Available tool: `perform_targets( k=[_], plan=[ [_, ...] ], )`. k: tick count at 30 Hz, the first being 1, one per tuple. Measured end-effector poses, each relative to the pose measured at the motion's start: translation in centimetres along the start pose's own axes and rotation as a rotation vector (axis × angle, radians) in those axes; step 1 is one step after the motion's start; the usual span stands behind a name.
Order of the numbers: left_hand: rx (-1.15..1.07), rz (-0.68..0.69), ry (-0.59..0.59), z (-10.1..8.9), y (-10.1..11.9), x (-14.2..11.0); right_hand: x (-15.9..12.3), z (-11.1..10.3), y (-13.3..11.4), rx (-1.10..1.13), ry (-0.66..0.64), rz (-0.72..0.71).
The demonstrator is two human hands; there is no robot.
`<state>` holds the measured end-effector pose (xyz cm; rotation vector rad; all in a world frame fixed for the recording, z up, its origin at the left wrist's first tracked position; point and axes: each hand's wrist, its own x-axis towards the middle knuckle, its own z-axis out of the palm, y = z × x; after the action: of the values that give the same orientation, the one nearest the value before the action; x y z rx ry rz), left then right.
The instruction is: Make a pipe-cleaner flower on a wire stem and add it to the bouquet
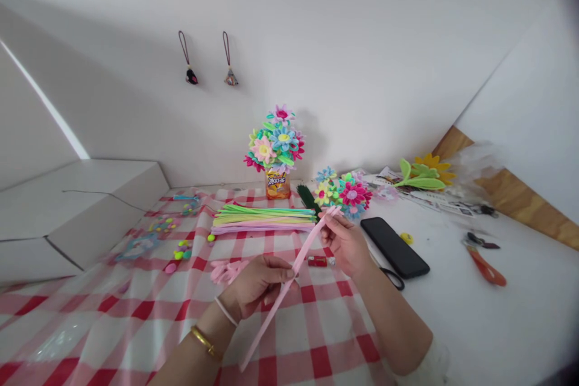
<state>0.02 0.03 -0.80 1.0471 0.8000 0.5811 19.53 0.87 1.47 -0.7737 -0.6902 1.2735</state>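
A bundle of light pink pipe cleaners slants across the middle of the view. My left hand pinches it partway along between thumb and fingers, and the lower end hangs toward the table's near edge. Higher up, my right hand has its fingers closed on the upper end, which pokes out past the fingertips. Just behind my left hand lies a looped pink pipe-cleaner piece, partly hidden. Beyond both hands is a row of green, yellow, pink and lilac pipe cleaners. A small red item sits between the hands.
An orange container holds pipe-cleaner flowers; another flower bunch lies to its right. A black phone partly covers scissors. Orange-handled pliers lie far right. Small pompoms and a white box are at left.
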Motion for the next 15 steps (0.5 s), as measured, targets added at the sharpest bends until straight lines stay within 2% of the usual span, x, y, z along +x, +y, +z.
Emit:
perform_targets(
  k=[5, 15],
  plan=[
    [0.015, 0.010, -0.028, 0.04, 0.06, -0.13, 0.12, -0.25, 0.33, -0.036, -0.023, 0.000],
    [0.036, 0.017, -0.011, 0.11, 0.10, -0.15, 0.14, -0.28, 0.72, -0.052, -0.073, -0.001]
  ],
)
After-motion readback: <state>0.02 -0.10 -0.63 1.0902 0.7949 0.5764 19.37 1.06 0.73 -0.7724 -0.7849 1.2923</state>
